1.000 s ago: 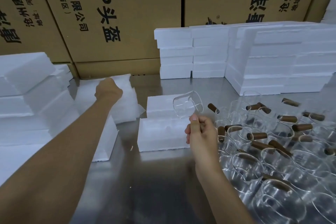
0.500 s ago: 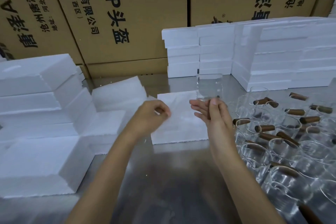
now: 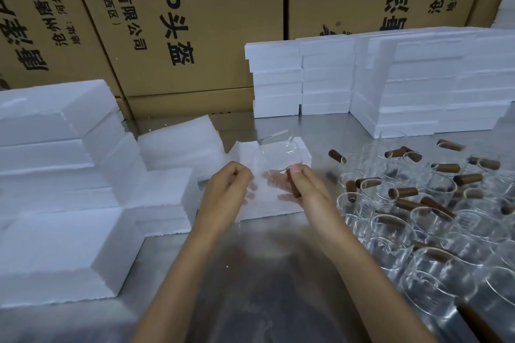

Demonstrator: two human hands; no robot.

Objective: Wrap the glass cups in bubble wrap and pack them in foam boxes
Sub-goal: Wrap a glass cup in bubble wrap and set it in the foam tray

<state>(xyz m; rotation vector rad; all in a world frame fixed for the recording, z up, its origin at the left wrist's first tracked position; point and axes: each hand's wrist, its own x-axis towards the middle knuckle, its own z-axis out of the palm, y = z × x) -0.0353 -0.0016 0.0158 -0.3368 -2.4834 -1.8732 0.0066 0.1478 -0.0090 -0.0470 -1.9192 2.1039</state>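
A glass cup (image 3: pixel 278 157) is held above a foam box (image 3: pixel 267 203) mid-bench, its brown handle gripped by the right hand (image 3: pixel 303 186); the left hand (image 3: pixel 228 189) pinches a bubble wrap sheet (image 3: pixel 245 156) beside it. Foam stacks (image 3: pixel 69 175) crowd the left edge and more cups (image 3: pixel 432 217) the right, leaving bare steel bench (image 3: pixel 250 273) nearest the person.

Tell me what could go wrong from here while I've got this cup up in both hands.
1. The right hand holds the glass cup only by its brown handle, lifted above the foam box; a slip could drop it.
2. The left hand pinches just an edge of the bubble wrap, so the wrap may go on unevenly.
3. The crowded unwrapped cups sit right beside the right forearm; a sideways sweep could knock them together.
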